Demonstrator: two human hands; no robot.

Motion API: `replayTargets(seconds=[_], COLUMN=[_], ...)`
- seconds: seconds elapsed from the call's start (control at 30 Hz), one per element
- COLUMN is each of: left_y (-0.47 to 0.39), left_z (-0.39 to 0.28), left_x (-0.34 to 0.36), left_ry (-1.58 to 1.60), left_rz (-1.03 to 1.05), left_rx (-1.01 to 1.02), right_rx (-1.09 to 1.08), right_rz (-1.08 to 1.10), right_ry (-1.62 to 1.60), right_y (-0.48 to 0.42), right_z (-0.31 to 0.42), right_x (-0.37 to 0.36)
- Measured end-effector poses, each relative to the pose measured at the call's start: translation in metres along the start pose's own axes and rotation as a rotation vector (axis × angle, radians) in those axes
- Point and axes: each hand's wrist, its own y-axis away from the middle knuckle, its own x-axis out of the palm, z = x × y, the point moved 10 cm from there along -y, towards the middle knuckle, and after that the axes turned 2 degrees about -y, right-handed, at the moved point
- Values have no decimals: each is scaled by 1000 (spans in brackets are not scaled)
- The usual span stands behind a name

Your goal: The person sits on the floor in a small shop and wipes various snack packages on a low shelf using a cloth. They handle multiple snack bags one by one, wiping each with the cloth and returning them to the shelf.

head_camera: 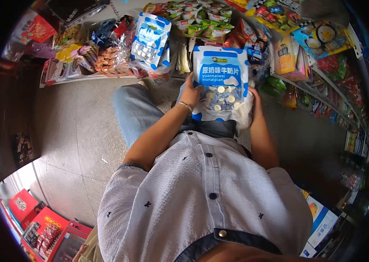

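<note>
A blue and white plastic pouch of milk tablets [220, 83] is held upright in front of me, its printed face and clear window towards the camera. My left hand [191, 90] grips its left edge, thumb on the front; a bracelet sits on that wrist. At its lower right side is my right hand [253, 101], with a pale, crumpled cloth [245, 113] between palm and pouch. The fingers of that hand are partly hidden. A similar blue and white pouch [150, 41] lies on the shelf goods, up and left of the held one.
A low shelf [89, 78] with bagged sweets and snacks runs across the far side. Green snack packets [204, 24] are heaped at its middle. Tiered racks [328, 85] of packets curve down the right. Red boxes [45, 226] stand at lower left, beside part of another person [87, 249].
</note>
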Motion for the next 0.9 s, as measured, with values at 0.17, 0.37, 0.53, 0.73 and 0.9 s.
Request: replayTargets(seconds=[0.17,0.37,0.53,0.73,0.9], left_y=[19,36,67,78,31], left_z=[-51,-43,41,13,57], left_x=[77,90,16,-9,-4], left_ry=[293,795,870,723,176], left_rz=[202,580,337,258,292], left_rx=[215,46,-529,-348,-6], right_rx=[-330,-802,-1051,-930,-1138], right_rz=[316,243,183,209,410], right_ry=[70,1060,1424,1357,1677], right_y=[74,90,87,69,114], right_z=[66,65,2,5,-30], right_x=[102,163,155,156,196])
